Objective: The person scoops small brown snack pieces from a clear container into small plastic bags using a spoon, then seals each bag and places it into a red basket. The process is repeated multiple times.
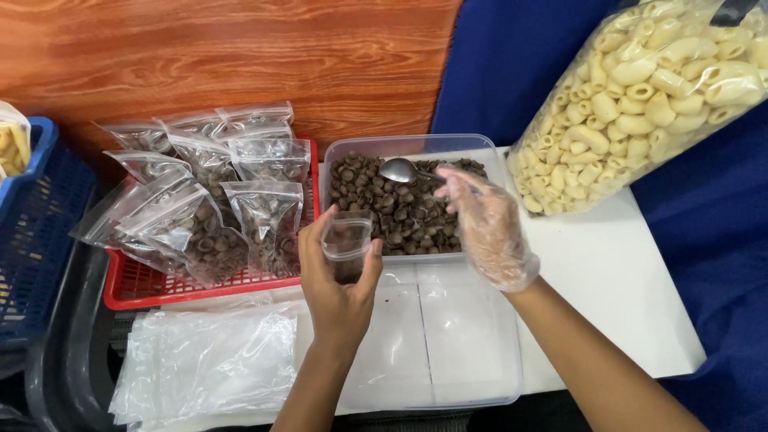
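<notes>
My left hand (pixel 336 280) holds a small clear plastic bag (pixel 346 240) open and upright just in front of a clear tub (pixel 336 156) full of small brown shell-shaped pieces (pixel 392 212). My right hand (pixel 488 228), in a thin clear plastic glove, holds the handle of a metal spoon (pixel 398 169) whose bowl rests over the brown pieces at the tub's far side. The little bag looks nearly empty.
A red mesh tray (pixel 132 292) at the left holds several filled clear bags (pixel 240 216). A stack of empty plastic bags (pixel 204 364) lies near me. A clear lid (pixel 444 344) lies under my arms. A big bag of pale elbow pasta (pixel 648 96) hangs at the right. A blue basket (pixel 36 216) stands far left.
</notes>
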